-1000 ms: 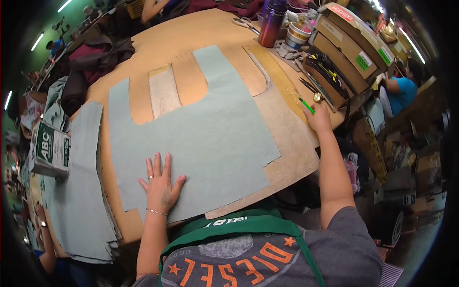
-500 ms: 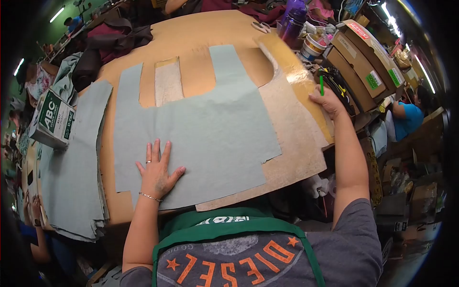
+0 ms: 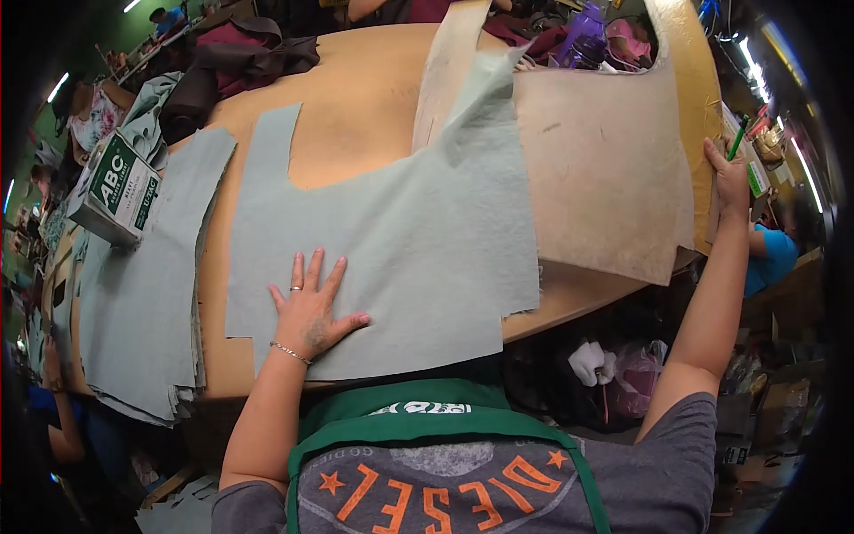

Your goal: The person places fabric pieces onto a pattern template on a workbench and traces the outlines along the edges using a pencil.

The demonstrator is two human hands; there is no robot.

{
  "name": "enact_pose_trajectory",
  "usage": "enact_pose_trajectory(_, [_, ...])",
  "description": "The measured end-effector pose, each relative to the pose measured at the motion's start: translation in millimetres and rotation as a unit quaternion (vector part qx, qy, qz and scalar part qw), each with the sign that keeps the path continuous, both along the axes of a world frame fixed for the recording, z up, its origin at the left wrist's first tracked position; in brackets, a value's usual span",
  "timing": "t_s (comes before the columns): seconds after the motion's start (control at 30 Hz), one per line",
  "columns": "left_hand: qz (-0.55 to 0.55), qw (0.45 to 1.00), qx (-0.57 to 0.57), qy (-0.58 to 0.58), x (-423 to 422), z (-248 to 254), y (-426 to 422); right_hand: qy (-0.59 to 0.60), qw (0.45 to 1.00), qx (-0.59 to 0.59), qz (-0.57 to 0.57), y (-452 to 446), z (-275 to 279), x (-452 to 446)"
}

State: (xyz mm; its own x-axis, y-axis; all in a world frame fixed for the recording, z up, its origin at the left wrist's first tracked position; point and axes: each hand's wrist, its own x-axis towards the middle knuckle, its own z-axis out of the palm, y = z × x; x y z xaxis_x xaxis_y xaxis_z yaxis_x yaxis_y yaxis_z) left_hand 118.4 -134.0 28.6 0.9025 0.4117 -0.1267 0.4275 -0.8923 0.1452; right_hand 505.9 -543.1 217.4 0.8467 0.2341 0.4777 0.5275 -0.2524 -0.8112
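My left hand (image 3: 313,307) lies flat with fingers spread on a light grey-green cut cloth (image 3: 382,258) on the table. My right hand (image 3: 731,178) grips the right edge of a large beige board pattern (image 3: 605,160) with a yellow strip along that side, and a green pen (image 3: 737,141) sticks up from the same hand. The board is raised off the table, its left arm standing up behind the cloth. The cloth's upper right part is lifted and creased against the board.
A stack of grey-green cloth (image 3: 147,294) lies at the left with an ABC box (image 3: 120,191) on it. Dark and maroon fabric (image 3: 240,62) is at the back left. A purple bottle (image 3: 583,36) stands at the back. Another person's arm (image 3: 53,392) shows at the far left.
My right hand has lifted the board and pulled it up and to the right, partly out from under the cloth, whose upper right part has folded. My left hand stays flat on the cloth.
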Motion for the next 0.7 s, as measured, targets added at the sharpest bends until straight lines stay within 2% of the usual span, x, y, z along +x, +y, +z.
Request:
enact_pose_trajectory(0.27, [-0.002, 1.000, -0.009, -0.011, 3, 1, -1, -0.259, 0.945, 0.023, -0.200, 33, -16, -3])
enact_pose_trajectory(0.3, [-0.001, 1.000, -0.011, -0.019, 3, 2, -1, -0.214, 0.946, 0.020, -0.244, 38, -22, -9])
enact_pose_trajectory(0.4, [-0.017, 0.998, -0.050, -0.015, 24, 10, 9, -0.271, 0.929, 0.048, -0.246, 62, -47, -22])
enact_pose_trajectory(0.5, [-0.076, 0.995, 0.009, -0.069, 60, 29, 5, -0.297, 0.927, 0.077, -0.214, 70, -60, -37])
enact_pose_trajectory(0.57, [-0.120, 0.985, -0.009, -0.127, 95, 34, 1, -0.297, 0.926, 0.073, -0.220, 72, -65, -44])
enact_pose_trajectory(0.7, [-0.087, 0.972, -0.099, -0.193, 193, 39, 10, -0.254, 0.935, 0.087, -0.233, 82, -68, -65])
